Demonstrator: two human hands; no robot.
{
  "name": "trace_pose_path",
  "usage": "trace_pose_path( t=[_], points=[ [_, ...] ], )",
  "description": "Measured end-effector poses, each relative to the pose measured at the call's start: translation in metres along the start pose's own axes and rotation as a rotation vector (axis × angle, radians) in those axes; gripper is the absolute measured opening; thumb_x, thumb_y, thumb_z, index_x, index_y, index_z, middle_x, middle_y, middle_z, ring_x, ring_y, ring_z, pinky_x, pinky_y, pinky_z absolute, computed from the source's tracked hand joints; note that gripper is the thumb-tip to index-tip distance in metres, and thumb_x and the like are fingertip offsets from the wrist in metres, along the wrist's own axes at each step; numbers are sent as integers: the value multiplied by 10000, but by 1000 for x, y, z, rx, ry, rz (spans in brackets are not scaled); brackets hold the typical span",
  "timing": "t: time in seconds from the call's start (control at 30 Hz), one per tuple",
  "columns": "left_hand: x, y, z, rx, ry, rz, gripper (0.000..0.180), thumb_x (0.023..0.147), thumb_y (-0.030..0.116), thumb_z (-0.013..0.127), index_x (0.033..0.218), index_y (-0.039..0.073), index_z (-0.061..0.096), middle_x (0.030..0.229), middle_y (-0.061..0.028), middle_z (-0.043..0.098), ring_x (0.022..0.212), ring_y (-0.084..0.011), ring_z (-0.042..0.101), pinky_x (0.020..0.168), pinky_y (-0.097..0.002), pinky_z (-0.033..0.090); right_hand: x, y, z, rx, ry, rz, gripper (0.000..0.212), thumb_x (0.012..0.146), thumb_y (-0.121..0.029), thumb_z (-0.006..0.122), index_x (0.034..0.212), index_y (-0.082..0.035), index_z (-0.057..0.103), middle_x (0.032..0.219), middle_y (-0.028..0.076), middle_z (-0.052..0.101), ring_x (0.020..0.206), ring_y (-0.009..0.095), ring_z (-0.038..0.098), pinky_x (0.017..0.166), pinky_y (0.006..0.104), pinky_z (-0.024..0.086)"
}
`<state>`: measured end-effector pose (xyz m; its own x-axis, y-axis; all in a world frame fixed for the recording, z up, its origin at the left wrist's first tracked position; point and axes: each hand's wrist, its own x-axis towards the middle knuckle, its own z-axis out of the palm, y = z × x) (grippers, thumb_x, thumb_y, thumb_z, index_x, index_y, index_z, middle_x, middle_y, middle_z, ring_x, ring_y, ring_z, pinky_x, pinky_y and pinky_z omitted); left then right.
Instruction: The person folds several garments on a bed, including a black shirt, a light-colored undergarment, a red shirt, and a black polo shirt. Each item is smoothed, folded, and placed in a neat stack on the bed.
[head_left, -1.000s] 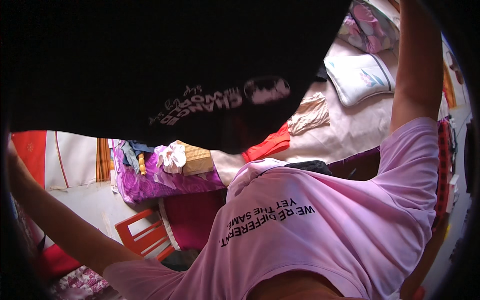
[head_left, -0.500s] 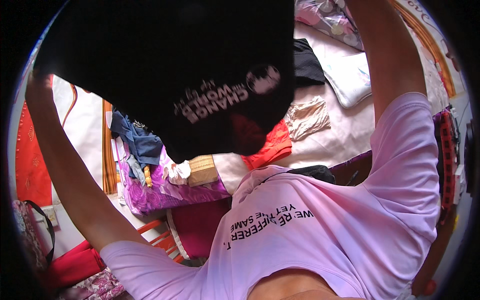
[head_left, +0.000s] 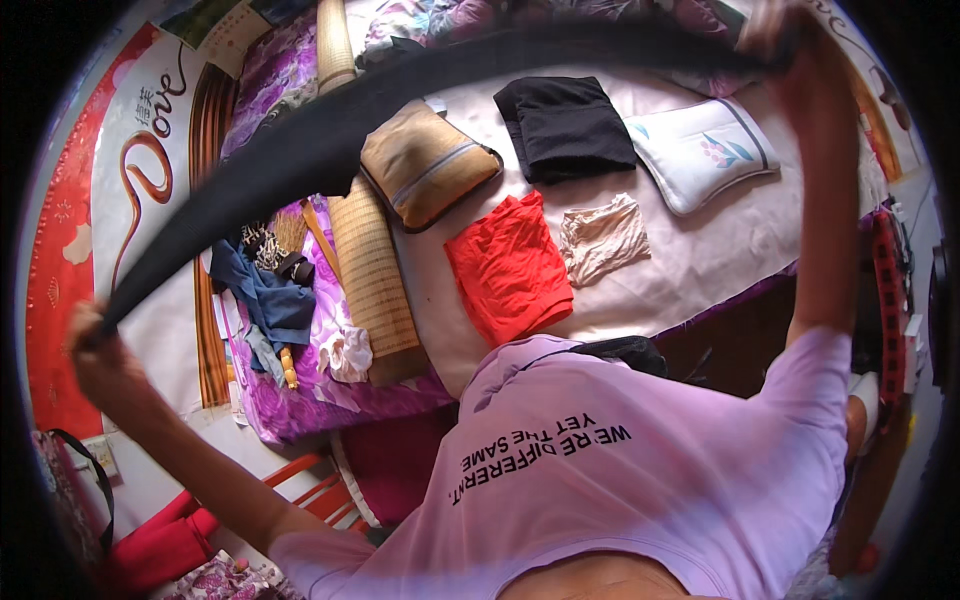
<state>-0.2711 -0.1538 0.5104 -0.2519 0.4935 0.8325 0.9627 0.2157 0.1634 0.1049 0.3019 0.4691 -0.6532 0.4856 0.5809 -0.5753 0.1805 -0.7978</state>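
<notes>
We grip opposite ends of a stretched black cloth garment [head_left: 300, 155] with our closed left hand [head_left: 98, 358] and blurred, closed right hand [head_left: 782, 38]; it arches in the air over a pale pink fabric bedsheet [head_left: 705, 270], where a wrinkled bright-red cloth garment [head_left: 510, 268] lies.
</notes>
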Motion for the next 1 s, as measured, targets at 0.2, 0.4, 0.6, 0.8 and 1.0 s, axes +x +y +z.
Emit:
trace_pose_path(
  t=[0.2, 0.4, 0.6, 0.8, 1.0],
  points=[
    [-199, 13, 83, -198, -653, -521, 157, 637, -86, 463, 735, 7, 542, 727, -75, 498, 726, -180, 508, 683, -283, 413, -168, 147, 32, -248, -613, 763, 153, 733, -58, 587, 863, 6, 539, 828, 47, 537, 781, 107, 498, 675, 250, 411],
    [-360, 32, 122, 32, -1045, -506, 87, 651, 6, 528, 724, 54, 524, 765, -121, 496, 754, -320, 514, 666, -391, 420, -273, 237, 46, -527, -1100, 887, 204, 715, -194, 578, 870, -61, 578, 854, 156, 602, 843, 315, 565, 703, 374, 444],
    [-384, 61, 134, 306, -984, -509, 82, 660, 21, 535, 724, 73, 529, 784, -104, 487, 786, -307, 492, 699, -405, 411, -286, 250, 41, -542, -1384, 878, 284, 718, -198, 564, 971, -68, 584, 881, 146, 606, 853, 316, 567, 746, 388, 441],
    [-403, 61, 112, 437, -1114, -547, 109, 690, 29, 508, 779, 57, 565, 867, -111, 534, 835, -309, 518, 724, -406, 430, -263, 275, 40, -340, -1271, 803, 284, 735, -196, 559, 978, -53, 592, 917, 139, 615, 860, 277, 584, 745, 356, 458],
    [-372, 50, 131, 246, -747, -761, 104, 700, 24, 498, 777, 22, 568, 804, -138, 562, 756, -306, 555, 690, -385, 447, -181, 335, 12, -279, -475, 773, 196, 794, -97, 511, 952, -10, 586, 808, 72, 618, 746, 134, 570, 659, 270, 466]
  ],
)
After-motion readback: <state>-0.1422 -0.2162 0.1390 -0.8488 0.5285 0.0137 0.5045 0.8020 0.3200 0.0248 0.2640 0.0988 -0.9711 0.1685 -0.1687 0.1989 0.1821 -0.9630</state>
